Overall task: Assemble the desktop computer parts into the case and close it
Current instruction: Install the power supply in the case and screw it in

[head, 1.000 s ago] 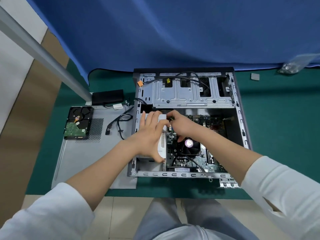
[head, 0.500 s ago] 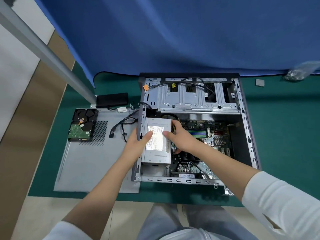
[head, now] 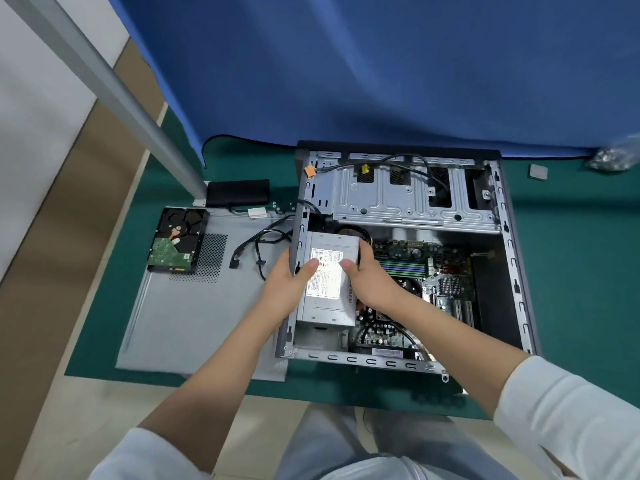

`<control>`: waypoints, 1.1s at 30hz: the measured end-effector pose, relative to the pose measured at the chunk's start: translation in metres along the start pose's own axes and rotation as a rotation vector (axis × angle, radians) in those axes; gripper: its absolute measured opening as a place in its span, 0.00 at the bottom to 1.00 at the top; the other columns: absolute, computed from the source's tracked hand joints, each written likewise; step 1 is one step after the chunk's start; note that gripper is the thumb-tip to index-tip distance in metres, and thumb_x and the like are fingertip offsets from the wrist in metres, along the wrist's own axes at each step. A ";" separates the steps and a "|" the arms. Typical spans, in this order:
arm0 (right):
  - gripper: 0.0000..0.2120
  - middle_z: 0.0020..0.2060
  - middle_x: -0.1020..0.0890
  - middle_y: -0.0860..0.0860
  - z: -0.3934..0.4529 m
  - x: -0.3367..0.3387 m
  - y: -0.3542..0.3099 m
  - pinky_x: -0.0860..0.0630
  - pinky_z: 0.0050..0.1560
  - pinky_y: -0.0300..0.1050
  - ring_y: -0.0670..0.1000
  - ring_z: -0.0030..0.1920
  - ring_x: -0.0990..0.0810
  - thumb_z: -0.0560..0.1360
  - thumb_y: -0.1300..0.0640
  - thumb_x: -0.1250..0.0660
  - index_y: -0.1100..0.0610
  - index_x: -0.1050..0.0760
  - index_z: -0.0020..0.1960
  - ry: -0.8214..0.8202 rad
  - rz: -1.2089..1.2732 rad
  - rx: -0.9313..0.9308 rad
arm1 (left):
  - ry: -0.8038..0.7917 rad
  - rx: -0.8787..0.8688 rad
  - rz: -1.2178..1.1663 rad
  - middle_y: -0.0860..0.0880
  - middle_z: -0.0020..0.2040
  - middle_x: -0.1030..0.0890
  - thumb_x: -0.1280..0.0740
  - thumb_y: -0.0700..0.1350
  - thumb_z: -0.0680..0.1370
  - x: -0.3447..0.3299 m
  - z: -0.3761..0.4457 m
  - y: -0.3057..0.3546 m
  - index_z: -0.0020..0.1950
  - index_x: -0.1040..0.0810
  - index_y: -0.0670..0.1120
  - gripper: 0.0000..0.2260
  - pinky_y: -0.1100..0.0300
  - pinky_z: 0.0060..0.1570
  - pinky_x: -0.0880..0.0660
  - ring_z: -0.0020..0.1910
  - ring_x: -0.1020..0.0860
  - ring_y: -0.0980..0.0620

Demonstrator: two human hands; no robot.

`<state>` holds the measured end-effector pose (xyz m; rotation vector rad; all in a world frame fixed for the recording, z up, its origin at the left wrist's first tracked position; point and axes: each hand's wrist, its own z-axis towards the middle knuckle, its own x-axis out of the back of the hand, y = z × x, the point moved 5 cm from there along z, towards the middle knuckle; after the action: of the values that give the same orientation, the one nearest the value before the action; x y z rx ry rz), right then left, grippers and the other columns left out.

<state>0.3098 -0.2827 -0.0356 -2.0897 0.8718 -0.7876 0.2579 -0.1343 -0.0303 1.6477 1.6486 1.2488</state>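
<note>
Risk: the black cables bunched at the far end of the power supply may be pinched against the case wall if it slides. The left hand and right hand clasp its flanks, thumbs on the label. Grey, boxy, it lies in the case's left bay, apparently not fully seated.

- White label sits on top of the power supply, lines of small print, all too blurred to read.
- Small white sticker on the motherboard's near edge looks like a barcode, unreadable.
- Hard drive board shows no legible marking.
</note>
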 end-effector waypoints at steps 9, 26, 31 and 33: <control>0.30 0.57 0.23 0.42 -0.002 0.002 -0.002 0.22 0.42 0.42 0.46 0.51 0.21 0.78 0.44 0.37 0.44 0.49 0.73 -0.056 0.098 -0.034 | -0.031 0.081 -0.063 0.54 0.67 0.26 0.28 0.55 0.73 0.004 -0.005 -0.002 0.75 0.38 0.52 0.34 0.53 0.67 0.31 0.65 0.27 0.54; 0.23 0.52 0.23 0.42 0.011 -0.006 0.000 0.21 0.28 0.47 0.49 0.47 0.20 0.79 0.46 0.37 0.42 0.45 0.68 -0.089 0.201 -0.120 | -0.105 0.055 -0.085 0.67 0.56 0.25 0.32 0.48 0.77 0.000 -0.009 -0.011 0.70 0.39 0.60 0.25 0.73 0.47 0.27 0.53 0.24 0.70; 0.24 0.52 0.21 0.45 0.023 0.005 -0.003 0.18 0.37 0.51 0.49 0.47 0.18 0.73 0.40 0.32 0.45 0.38 0.62 -0.132 0.078 -0.151 | 0.083 0.053 0.107 0.55 0.60 0.23 0.49 0.60 0.81 -0.002 0.007 0.003 0.71 0.33 0.50 0.23 0.65 0.53 0.29 0.58 0.25 0.55; 0.26 0.53 0.20 0.43 0.028 0.007 -0.004 0.20 0.42 0.45 0.44 0.47 0.19 0.70 0.34 0.33 0.45 0.35 0.61 -0.114 -0.053 -0.078 | 0.116 0.036 0.129 0.56 0.54 0.22 0.51 0.61 0.81 -0.003 0.010 0.003 0.67 0.30 0.51 0.22 0.62 0.51 0.30 0.58 0.24 0.53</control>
<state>0.3360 -0.2758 -0.0458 -2.2114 0.7998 -0.6641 0.2686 -0.1347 -0.0332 1.7577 1.6630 1.4091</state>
